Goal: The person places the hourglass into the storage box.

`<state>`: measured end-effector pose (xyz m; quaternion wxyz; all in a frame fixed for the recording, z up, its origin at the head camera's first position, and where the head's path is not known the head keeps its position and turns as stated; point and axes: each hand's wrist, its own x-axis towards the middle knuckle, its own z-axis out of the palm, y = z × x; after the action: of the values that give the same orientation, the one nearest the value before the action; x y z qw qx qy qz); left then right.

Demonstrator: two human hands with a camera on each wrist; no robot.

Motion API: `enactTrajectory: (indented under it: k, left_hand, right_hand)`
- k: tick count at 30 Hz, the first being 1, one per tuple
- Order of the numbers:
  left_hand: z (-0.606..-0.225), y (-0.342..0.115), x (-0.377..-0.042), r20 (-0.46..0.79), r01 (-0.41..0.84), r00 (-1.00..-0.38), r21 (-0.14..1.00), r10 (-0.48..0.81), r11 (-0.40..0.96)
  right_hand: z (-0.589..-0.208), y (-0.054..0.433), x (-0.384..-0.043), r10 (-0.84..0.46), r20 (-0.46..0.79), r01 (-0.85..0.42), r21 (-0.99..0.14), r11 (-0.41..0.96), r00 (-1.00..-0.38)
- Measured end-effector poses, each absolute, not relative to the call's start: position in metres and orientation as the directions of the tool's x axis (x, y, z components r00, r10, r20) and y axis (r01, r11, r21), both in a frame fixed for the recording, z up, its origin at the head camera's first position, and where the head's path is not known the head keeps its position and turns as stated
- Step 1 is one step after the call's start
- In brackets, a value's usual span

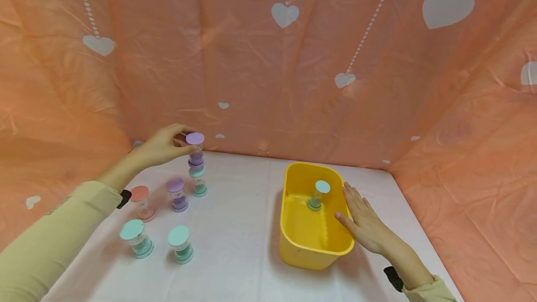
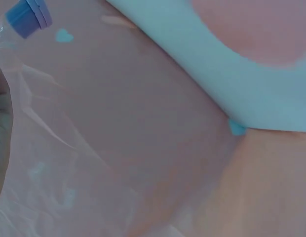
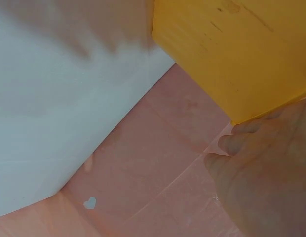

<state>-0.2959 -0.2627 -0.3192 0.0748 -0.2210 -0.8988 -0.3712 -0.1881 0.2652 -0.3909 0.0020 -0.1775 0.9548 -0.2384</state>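
Note:
At the back left, my left hand [image 1: 161,146] pinches a purple sand timer [image 1: 195,139] between thumb and fingers. Its base overlaps the top of a teal sand timer [image 1: 199,185] in the head view. In the left wrist view only the edge of the hand [image 2: 2,128] and one purple end of the held timer show. My right hand [image 1: 366,222] rests with straight fingers on the right rim of a yellow bin [image 1: 289,241]. Inside the bin, another teal-topped sand timer [image 1: 322,187] stands tilted in view. The right wrist view shows the fingers along the bin's edge.
Several more timers stand in front of the left arm: a purple one [image 1: 176,185], a pink one [image 1: 142,199] and two teal ones, left [image 1: 133,230] and right [image 1: 179,236]. Behind the white table [image 1: 235,218] hangs an orange cloth [image 1: 251,83] with hearts, which also encloses both sides.

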Motion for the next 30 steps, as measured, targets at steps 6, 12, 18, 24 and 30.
enactTrajectory:
  k: [6,12,18,24,30]
  left_hand:
    - [-0.316,-0.237,-0.297,0.307,0.504,-0.859,0.643,0.409,0.576]
    - [-0.313,-0.207,-0.302,0.326,0.568,-0.814,0.619,0.48,0.542]
    - [-0.301,-0.172,-0.302,0.342,0.623,-0.761,0.625,0.552,0.471]
    - [-0.288,-0.136,-0.3,0.346,0.662,-0.708,0.628,0.615,0.409]
    - [-0.279,-0.104,-0.298,0.365,0.693,-0.657,0.638,0.66,0.336]
  right_hand:
    - [-0.391,0.266,-0.188,-0.339,0.076,-0.335,-0.462,0.821,-0.938]
    - [-0.391,0.266,-0.187,-0.34,0.073,-0.334,-0.462,0.821,-0.938]
    - [-0.39,0.265,-0.189,-0.343,0.076,-0.338,-0.456,0.823,-0.936]
    - [-0.391,0.266,-0.19,-0.336,0.067,-0.329,-0.454,0.828,-0.939]
    - [-0.391,0.266,-0.19,-0.336,0.073,-0.332,-0.451,0.828,-0.939]
